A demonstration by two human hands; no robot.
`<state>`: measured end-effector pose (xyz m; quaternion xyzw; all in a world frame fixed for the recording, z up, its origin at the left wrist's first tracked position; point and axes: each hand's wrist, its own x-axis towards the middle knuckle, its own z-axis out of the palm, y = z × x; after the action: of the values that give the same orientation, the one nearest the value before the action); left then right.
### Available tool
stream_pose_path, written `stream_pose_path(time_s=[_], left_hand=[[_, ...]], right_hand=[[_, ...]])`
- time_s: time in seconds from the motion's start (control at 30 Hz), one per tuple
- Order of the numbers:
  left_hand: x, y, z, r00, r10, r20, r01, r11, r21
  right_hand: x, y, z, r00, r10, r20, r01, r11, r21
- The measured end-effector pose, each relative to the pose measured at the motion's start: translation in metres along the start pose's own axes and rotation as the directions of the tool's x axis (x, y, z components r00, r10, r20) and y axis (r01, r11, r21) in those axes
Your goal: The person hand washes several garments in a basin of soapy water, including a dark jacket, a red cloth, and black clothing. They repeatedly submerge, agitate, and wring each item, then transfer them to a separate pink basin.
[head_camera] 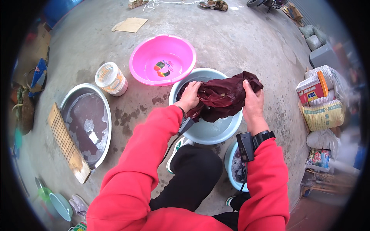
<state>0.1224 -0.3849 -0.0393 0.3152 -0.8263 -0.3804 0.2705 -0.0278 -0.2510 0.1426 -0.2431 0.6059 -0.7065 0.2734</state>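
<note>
Both hands hold a wet maroon garment (222, 96) with a metal-looking button, stretched above a light blue plastic basin (214, 138). My left hand (189, 96) grips its left end over the basin's left side. At the other end my right hand (254, 104) pinches the bunched cloth, thumb on top, a little beyond the basin's right rim. Clear water shows in the basin under the garment. Part of the cloth hangs low on the left, and whether it touches the water is hidden.
A pink basin (144, 73) with printed vegetables adjoins the blue one. Leftward are a plastic bucket (111, 78), a metal basin (108, 127) of murky water and a wooden washboard (68, 141). By my right forearm stands a smaller blue basin (229, 164). Sacks (323, 115) line the right; a cat (218, 5) crouches far off.
</note>
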Motion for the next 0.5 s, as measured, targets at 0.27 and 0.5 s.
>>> stream_pose_path(time_s=[0.27,0.5], left_hand=[[-0.020,-0.028,-0.033,0.961,-0.234,0.146,0.226,0.972,0.070],[-0.058,-0.009,-0.105,0.913,-0.391,0.116,0.347,0.894,0.284]], right_hand=[[-0.017,0.067,-0.017,0.954,0.214,-0.212,-0.169,0.963,0.212],[-0.055,0.111,-0.055,0.830,0.521,-0.200,-0.342,0.758,0.555]])
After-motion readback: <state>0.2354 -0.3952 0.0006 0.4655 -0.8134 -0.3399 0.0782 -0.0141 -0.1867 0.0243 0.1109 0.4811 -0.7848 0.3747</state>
